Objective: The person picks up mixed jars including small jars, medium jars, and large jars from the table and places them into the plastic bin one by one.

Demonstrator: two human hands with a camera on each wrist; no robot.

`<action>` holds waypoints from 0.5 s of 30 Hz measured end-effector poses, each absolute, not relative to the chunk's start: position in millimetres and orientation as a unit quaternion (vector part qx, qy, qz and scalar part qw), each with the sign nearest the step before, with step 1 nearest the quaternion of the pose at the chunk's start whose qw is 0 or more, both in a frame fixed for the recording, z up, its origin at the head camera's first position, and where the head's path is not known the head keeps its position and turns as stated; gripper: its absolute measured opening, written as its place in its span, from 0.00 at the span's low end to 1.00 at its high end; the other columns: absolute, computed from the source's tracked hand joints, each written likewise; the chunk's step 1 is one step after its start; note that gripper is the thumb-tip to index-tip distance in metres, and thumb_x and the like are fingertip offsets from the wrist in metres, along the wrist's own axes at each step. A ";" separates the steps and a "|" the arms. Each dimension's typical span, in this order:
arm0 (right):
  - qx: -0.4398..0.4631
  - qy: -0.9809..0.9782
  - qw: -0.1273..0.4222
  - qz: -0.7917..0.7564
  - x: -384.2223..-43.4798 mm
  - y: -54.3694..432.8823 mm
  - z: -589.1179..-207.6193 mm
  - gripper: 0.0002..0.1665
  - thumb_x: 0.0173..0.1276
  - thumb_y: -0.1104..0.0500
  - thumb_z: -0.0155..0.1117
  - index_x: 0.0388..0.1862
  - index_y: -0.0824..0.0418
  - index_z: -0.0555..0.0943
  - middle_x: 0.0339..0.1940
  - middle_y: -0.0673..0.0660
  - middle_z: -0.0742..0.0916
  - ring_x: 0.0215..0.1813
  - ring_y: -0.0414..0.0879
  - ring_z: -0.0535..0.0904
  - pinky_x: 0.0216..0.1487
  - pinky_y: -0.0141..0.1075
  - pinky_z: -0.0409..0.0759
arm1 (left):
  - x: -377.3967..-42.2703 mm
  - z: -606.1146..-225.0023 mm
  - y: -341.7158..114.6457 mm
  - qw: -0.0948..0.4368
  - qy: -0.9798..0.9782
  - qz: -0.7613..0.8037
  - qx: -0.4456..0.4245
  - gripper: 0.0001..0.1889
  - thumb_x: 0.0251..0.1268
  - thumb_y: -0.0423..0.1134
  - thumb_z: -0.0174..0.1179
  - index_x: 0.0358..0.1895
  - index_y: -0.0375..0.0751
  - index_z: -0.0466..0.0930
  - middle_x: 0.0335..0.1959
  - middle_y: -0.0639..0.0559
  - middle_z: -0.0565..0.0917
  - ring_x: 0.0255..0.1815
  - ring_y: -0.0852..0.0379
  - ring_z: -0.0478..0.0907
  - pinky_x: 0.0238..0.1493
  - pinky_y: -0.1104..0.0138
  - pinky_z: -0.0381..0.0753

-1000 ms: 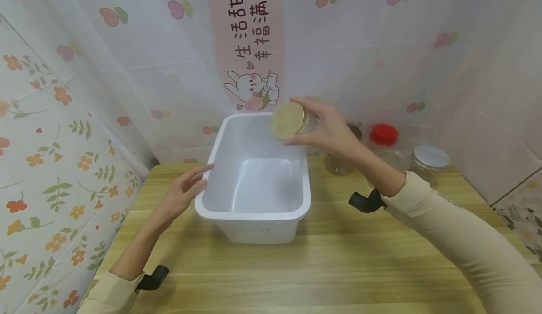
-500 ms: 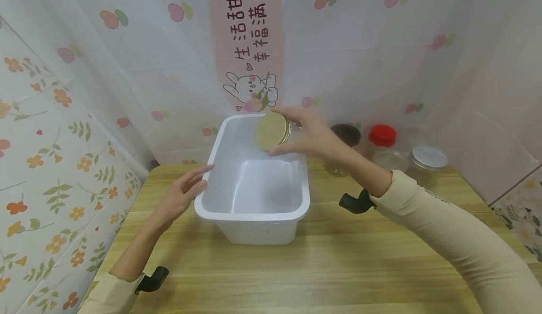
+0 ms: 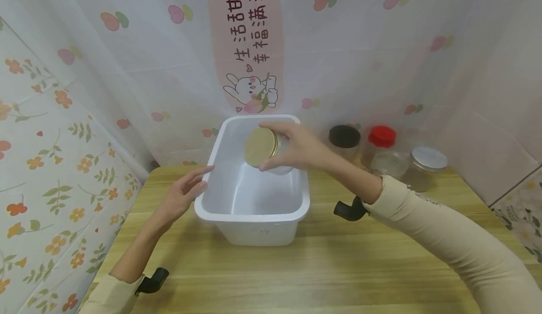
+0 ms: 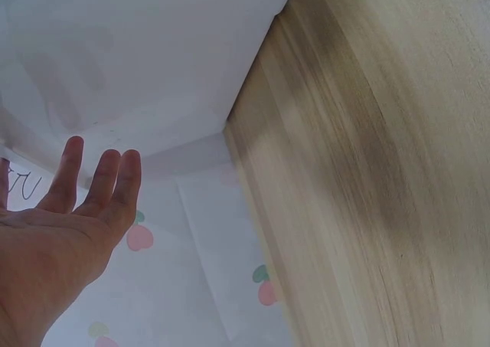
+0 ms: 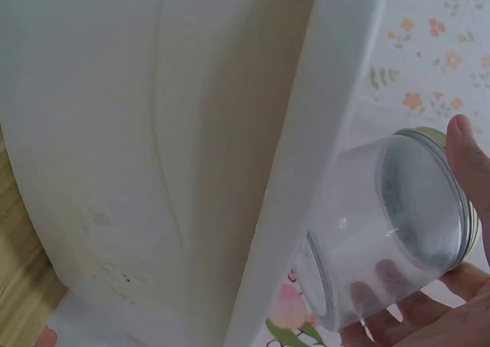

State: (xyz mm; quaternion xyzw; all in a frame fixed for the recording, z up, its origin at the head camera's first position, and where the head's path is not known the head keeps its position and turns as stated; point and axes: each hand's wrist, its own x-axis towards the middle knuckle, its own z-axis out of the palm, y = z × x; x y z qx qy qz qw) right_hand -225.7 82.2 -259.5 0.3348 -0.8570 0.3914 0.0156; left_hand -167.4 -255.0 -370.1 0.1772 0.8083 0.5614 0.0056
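A white plastic basin (image 3: 250, 217) stands on the wooden table. My right hand (image 3: 298, 147) grips a clear jar (image 5: 360, 209) with a gold screw lid (image 3: 259, 147), tilted on its side over the basin's opening. In the right wrist view, thumb and fingers curl round the jar near its lid, and the basin's rim covers part of the jar's base. My left hand (image 3: 182, 192) rests at the basin's left rim, fingers loosely extended; the left wrist view shows those fingers straight beside the basin's outer wall (image 4: 153, 63).
At the back right stand several jars: one with a black lid (image 3: 345, 137), one with a red lid (image 3: 382, 136), a clear lidless-looking one (image 3: 389, 164) and one with a silver lid (image 3: 429, 158). A printed curtain (image 3: 360, 46) hangs behind the table (image 3: 338, 267).
My right hand has carried the jar left and lower, from above the basin's back right rim to over its opening. My left hand has stayed at the rim.
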 end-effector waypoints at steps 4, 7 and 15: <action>0.350 -0.857 0.003 0.378 -226.0 76.1 -262.1 0.59 0.45 0.42 0.88 0.75 0.58 0.72 0.70 0.49 0.77 0.71 0.42 0.68 0.69 0.44 0.66 | -167.9 -370.0 -255.8 0.005 0.811 0.558 0.178 0.23 0.82 0.40 0.51 0.75 0.43 0.68 0.69 0.36 0.73 0.66 0.41 0.72 0.55 0.65 0.75; 0.365 -0.854 -0.008 0.370 -225.9 71.6 -263.3 0.59 0.45 0.42 0.88 0.74 0.60 0.72 0.70 0.50 0.77 0.71 0.42 0.68 0.69 0.42 0.65 | -168.2 -370.2 -256.1 0.006 0.809 0.559 0.181 0.24 0.82 0.40 0.51 0.76 0.43 0.67 0.69 0.36 0.73 0.65 0.41 0.72 0.55 0.65 0.75; 0.396 -0.848 -0.053 0.348 -223.7 63.5 -264.3 0.57 0.46 0.44 0.88 0.73 0.62 0.73 0.69 0.52 0.78 0.70 0.44 0.70 0.70 0.42 0.65 | -168.7 -372.4 -255.6 0.003 0.807 0.562 0.182 0.23 0.82 0.38 0.51 0.75 0.41 0.68 0.68 0.34 0.73 0.65 0.35 0.71 0.54 0.64 0.76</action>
